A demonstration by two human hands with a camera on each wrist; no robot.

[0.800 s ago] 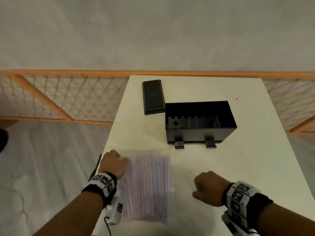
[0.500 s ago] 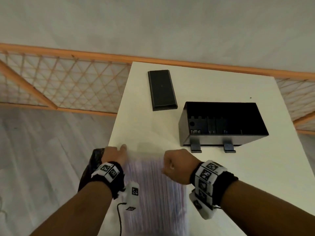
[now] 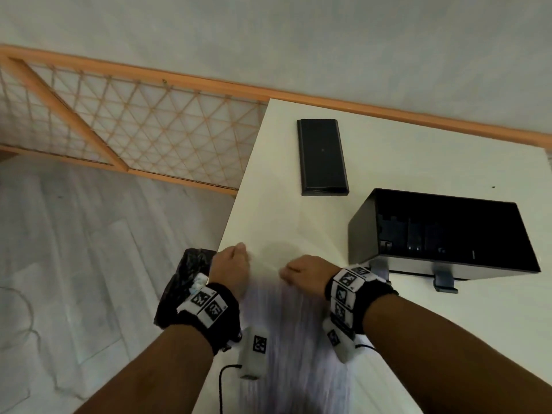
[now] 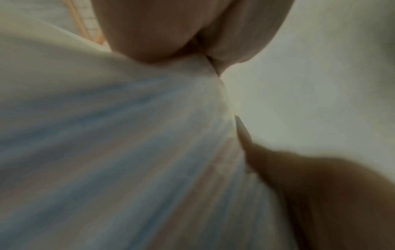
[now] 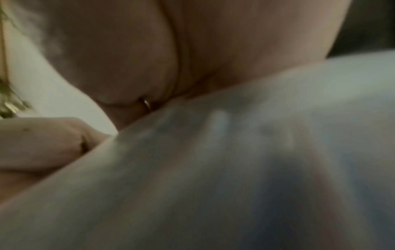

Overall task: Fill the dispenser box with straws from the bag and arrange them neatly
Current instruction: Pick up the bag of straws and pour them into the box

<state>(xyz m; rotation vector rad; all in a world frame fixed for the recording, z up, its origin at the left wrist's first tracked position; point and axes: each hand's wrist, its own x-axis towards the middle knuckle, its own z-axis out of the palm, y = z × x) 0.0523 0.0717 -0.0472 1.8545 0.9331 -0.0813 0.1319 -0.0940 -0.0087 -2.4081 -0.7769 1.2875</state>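
A clear bag of striped straws (image 3: 295,333) lies at the white table's near left corner, blurred in every view. My left hand (image 3: 231,264) grips the bag's top left edge, and my right hand (image 3: 304,271) grips its top right edge. Seen from the left wrist, the fingers (image 4: 171,33) pinch the bag (image 4: 128,152). The right wrist view shows curled fingers (image 5: 192,50) on the bag (image 5: 256,169). The black dispenser box (image 3: 442,234) stands open to the right, its inside dark.
The box's black lid (image 3: 322,156) lies flat near the table's (image 3: 418,162) far left. A black bag (image 3: 188,279) hangs off the table's left edge by my left wrist. An orange lattice fence (image 3: 134,130) runs behind, over a pale floor.
My right hand moved left from the table onto the bag's top right edge and took hold. My left hand kept its hold. The view swung left and down.
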